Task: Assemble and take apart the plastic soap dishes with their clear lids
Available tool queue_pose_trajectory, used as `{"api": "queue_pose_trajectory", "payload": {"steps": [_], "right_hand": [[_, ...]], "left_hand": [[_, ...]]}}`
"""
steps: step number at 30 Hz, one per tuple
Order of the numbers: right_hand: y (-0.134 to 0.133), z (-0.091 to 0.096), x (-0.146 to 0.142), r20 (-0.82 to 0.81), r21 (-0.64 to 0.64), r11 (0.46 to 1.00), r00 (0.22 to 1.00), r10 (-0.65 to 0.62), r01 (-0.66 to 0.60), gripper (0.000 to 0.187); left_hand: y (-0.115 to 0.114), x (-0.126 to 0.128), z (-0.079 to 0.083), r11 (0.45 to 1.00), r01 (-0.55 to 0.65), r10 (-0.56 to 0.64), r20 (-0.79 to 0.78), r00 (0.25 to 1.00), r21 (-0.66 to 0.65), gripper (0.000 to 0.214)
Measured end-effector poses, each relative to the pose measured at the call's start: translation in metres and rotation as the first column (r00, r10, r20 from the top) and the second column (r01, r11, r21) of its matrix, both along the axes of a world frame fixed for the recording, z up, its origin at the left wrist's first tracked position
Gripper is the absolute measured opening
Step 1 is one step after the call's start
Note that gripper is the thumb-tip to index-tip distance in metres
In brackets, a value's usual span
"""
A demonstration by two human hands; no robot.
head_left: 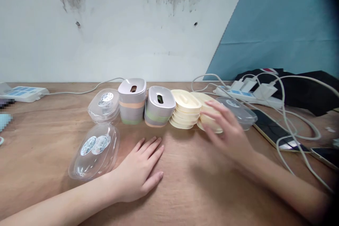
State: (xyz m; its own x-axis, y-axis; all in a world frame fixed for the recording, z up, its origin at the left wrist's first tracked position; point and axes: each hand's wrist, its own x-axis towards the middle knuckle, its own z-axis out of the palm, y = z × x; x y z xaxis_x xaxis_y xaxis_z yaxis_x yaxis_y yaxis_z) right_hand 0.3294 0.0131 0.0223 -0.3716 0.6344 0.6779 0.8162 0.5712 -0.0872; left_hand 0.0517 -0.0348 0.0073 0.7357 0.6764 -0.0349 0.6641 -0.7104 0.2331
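Observation:
My left hand (141, 169) lies flat on the wooden table, fingers spread, holding nothing. Beside its wrist is a clear plastic lid or container (106, 160) with round stickers; another clear stack (102, 114) stands behind it. Ahead are a taller stack of grey rounded pieces (132, 111) and a shorter one (159, 113), both with a slotted top and orange and green bands. To their right is a stack of cream oval lids (185, 111). My right hand (227, 130), a little blurred, hovers with fingers apart before a second cream stack (203, 99), partly hiding it; contact I cannot tell.
A clear container (235, 109) stands behind my right hand. Farther right are a phone (272, 129), a second phone (327, 156), looping white cables (284, 113) and a power strip with chargers (246, 95). Another power strip (25, 93) lies far left. A white wall (132, 35) rises behind.

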Motion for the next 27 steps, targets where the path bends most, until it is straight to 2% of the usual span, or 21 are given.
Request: {"api": "queue_pose_trajectory", "payload": {"steps": [1, 2, 5, 8, 12, 14, 16, 18, 19, 21, 22, 24, 26, 27], "right_hand": [[0.011, 0.005, 0.010, 0.010, 0.004, 0.994, 0.994, -0.109, 0.109, 0.028], [0.022, 0.008, 0.021, 0.022, -0.007, 0.989, 0.989, -0.145, 0.146, 0.028], [0.048, 0.014, 0.048, 0.162, -0.101, 0.988, 0.981, -0.102, 0.120, 0.034], [0.058, 0.012, 0.061, 0.222, -0.126, 0.986, 0.972, -0.080, 0.110, 0.040], [0.055, 0.013, 0.061, 0.201, -0.115, 0.986, 0.975, -0.099, 0.124, 0.038], [0.047, 0.018, 0.057, 0.138, -0.081, 0.985, 0.980, -0.140, 0.152, 0.034], [0.034, 0.023, 0.053, 0.032, -0.005, 0.980, 0.979, -0.199, 0.200, 0.032], [0.017, 0.025, 0.048, -0.051, 0.090, 0.977, 0.980, -0.191, 0.195, 0.039], [0.007, 0.024, 0.044, -0.049, 0.115, 0.985, 0.991, -0.124, 0.128, 0.044], [-0.010, 0.018, 0.034, 0.027, 0.048, 0.988, 0.989, 0.143, -0.144, 0.052], [-0.017, 0.012, 0.027, 0.065, -0.044, 0.951, 0.949, 0.307, -0.305, 0.054], [-0.028, 0.001, 0.012, 0.085, -0.249, 0.814, 0.826, 0.557, -0.524, 0.056], [-0.032, -0.010, -0.003, 0.117, -0.383, 0.710, 0.731, 0.672, -0.591, 0.049], [-0.031, -0.013, -0.009, 0.149, -0.428, 0.687, 0.704, 0.695, -0.588, 0.042]], "left_hand": [[0.000, 0.000, 0.000, 1.000, 0.000, 0.000, -0.001, 1.000, -0.002, 0.058], [0.000, 0.000, 0.001, 1.000, 0.001, -0.001, -0.001, 1.000, -0.005, 0.058], [0.000, 0.001, 0.001, 1.000, 0.000, 0.000, 0.005, 1.000, -0.009, 0.059], [0.000, 0.001, 0.002, 1.000, 0.006, -0.006, 0.016, 1.000, -0.009, 0.059], [0.001, 0.001, 0.002, 1.000, 0.008, -0.008, 0.017, 1.000, -0.008, 0.059], [0.001, 0.001, 0.002, 1.000, 0.005, -0.005, 0.030, 1.000, -0.004, 0.059], [0.001, 0.001, 0.000, 1.000, 0.004, -0.004, 0.055, 0.998, -0.011, 0.058], [0.000, -0.001, -0.004, 0.999, -0.024, 0.027, 0.104, 0.994, -0.032, 0.061], [-0.001, -0.002, -0.006, 0.998, -0.055, 0.061, 0.147, 0.987, -0.044, 0.063], [-0.002, -0.004, -0.009, 0.987, -0.149, 0.159, 0.285, 0.945, -0.056, 0.065], [-0.003, -0.005, -0.010, 0.977, -0.206, 0.212, 0.374, 0.903, -0.056, 0.063], [-0.003, -0.007, -0.010, 0.952, -0.302, 0.279, 0.541, 0.793, -0.048, 0.057], [-0.002, -0.008, -0.009, 0.940, -0.337, 0.291, 0.619, 0.730, -0.044, 0.052], [-0.002, -0.008, -0.009, 0.945, -0.325, 0.284, 0.618, 0.733, -0.049, 0.052]]}}
